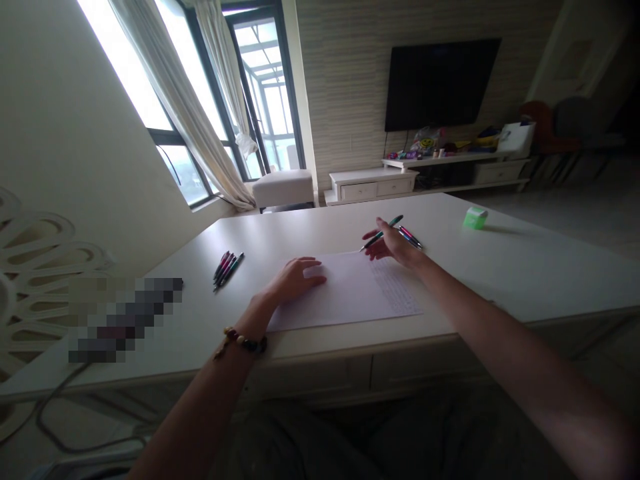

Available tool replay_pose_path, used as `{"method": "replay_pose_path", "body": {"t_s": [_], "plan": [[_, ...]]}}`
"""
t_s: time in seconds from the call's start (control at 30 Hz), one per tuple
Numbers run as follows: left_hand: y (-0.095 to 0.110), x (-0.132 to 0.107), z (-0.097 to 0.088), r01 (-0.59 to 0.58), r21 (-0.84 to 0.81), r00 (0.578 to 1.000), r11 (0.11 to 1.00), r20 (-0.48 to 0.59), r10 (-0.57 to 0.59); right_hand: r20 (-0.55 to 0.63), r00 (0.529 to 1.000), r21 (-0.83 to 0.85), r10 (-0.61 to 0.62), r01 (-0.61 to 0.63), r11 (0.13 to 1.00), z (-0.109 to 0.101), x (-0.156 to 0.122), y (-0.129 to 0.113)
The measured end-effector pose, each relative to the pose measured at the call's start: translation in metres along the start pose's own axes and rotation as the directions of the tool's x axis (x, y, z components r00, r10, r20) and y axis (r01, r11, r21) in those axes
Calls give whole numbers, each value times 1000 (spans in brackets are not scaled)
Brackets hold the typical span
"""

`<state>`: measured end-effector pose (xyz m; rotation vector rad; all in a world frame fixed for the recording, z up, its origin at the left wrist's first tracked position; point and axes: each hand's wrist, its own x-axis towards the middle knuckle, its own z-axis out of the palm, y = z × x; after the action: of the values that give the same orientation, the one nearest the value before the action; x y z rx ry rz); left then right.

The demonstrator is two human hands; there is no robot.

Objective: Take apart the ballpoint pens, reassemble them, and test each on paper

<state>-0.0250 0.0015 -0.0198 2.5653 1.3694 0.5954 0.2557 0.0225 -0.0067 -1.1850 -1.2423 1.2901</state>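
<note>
The paper sheet (345, 293) lies at your 12 o'clock on the white table (320, 227). Your left hand (293, 280) rests on it, fingers together. Your right hand (393, 243), at 1 o'clock, clamps a green-trimmed pen (381, 235) between its fingers. The sheet's printed lines (395, 287) are too small to read.

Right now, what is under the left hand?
The left hand lies on a sheet of white paper; the paper beneath the palm is covered, so any writing there cannot be seen.
</note>
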Motion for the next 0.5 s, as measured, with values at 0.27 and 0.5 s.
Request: {"method": "replay_pose_path", "body": {"t_s": [0.27, 0.5], "plan": [[1, 0, 0, 4, 4, 1000, 1000, 19, -4, -102, 975, -401, -197, 141, 905, 9, 3, 16], [0, 0, 1, -14, 4, 1000, 1000, 18, 14, -255, 918, -576, -305, 108, 810, 15, 6, 27]]}}
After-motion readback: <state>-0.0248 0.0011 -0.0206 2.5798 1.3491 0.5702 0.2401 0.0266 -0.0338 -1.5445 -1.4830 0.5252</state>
